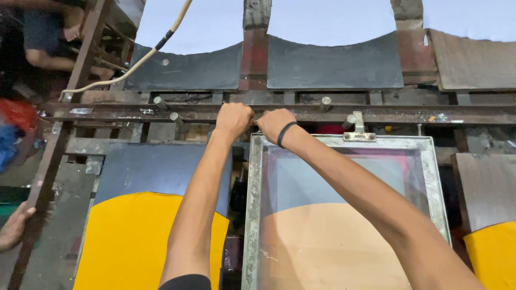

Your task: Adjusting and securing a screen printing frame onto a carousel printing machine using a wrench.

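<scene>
My left hand [233, 119] and my right hand [273, 123] are both closed in fists at the far left corner of a metal-framed printing screen [252, 215]. They meet at the dark metal rail [376, 114] that runs across the bench. What the fingers grip there is hidden. A black band sits on my right wrist. The screen's mesh lies over a yellow cloth, which shows through as pale orange. A small metal bracket [359, 133] stands on the screen's far edge.
A dark board [156, 166] with yellow cloth [129, 241] lies to the left, another yellow cloth [494, 252] at right. Metal pegs [161, 102] stick up along the rail. Another person's hand [13, 228] rests at the left edge. A person sits at upper left.
</scene>
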